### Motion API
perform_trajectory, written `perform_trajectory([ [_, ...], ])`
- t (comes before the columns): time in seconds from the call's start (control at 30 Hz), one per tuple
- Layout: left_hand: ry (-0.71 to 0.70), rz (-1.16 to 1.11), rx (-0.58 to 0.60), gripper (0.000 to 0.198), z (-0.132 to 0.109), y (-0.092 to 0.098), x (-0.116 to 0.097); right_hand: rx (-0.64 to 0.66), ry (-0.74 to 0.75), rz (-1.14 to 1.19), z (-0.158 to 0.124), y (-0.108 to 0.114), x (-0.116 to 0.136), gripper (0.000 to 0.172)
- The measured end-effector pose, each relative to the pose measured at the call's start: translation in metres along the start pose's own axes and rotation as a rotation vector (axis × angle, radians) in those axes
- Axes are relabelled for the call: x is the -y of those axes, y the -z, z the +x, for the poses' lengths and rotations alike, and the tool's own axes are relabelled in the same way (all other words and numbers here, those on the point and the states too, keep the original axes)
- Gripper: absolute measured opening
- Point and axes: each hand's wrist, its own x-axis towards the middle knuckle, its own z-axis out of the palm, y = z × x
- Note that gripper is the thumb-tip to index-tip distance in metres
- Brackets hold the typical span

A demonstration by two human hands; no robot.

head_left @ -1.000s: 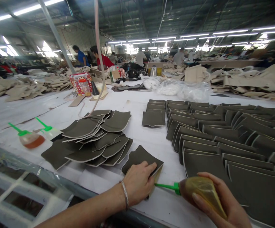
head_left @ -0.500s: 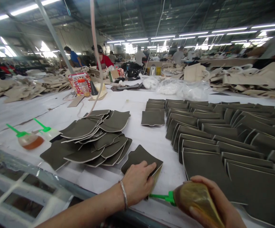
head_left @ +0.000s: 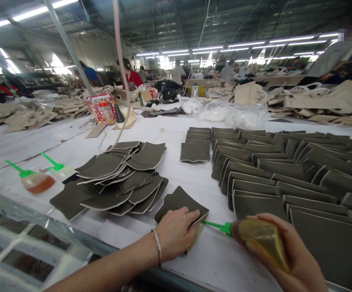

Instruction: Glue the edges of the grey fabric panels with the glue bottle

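My left hand (head_left: 177, 233) presses down on a dark grey cut piece (head_left: 178, 202) near the table's front edge, fingers curled over its near edge. My right hand (head_left: 288, 259) is wrapped round a squeeze bottle of amber glue (head_left: 262, 241). Its green nozzle (head_left: 216, 226) points left and touches the right edge of that piece, just under my left fingertips. A silver bracelet (head_left: 156, 247) sits on my left wrist.
A loose heap of the same grey pieces (head_left: 118, 178) lies to the left. Rows of overlapping pieces (head_left: 285, 174) fill the right side. Two more green-nozzled glue bottles (head_left: 34, 178) lie at far left. A hose (head_left: 119, 77) hangs overhead. Other people work at far tables.
The glue bottle dipped toward the front edge, then rose and moved right again, so its nozzle now meets the piece's upper right edge. My left hand stayed put.
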Motion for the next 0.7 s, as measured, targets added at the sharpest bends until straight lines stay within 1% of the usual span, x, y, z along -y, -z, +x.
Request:
perform_trajectory([
  [0.03,-0.002,-0.004,0.005,0.048,0.0,0.0,0.0,0.003,-0.005,0.002,0.001,0.001,0.0,0.045],
  [0.2,-0.009,-0.001,0.012,0.051,0.001,0.0,0.0,0.101,0.026,0.017,0.002,0.004,-0.002,0.042],
  [0.33,0.001,0.001,0.024,0.051,0.001,0.0,0.0,0.062,0.037,0.014,0.003,0.004,0.0,0.041],
  [0.4,0.003,-0.004,0.024,0.052,0.001,0.0,0.0,0.087,0.059,0.014,0.002,0.004,0.0,0.039],
  [0.5,-0.002,-0.008,0.021,0.051,0.001,0.001,0.0,0.12,0.079,-0.01,0.003,0.007,-0.007,0.039],
  [0.63,-0.003,-0.012,0.027,0.051,0.002,0.003,0.0,0.109,0.147,-0.088,0.012,0.014,-0.019,0.044],
  [0.7,-0.001,-0.018,0.03,0.051,0.002,0.004,0.0,0.081,0.153,-0.102,0.012,0.013,-0.019,0.045],
])
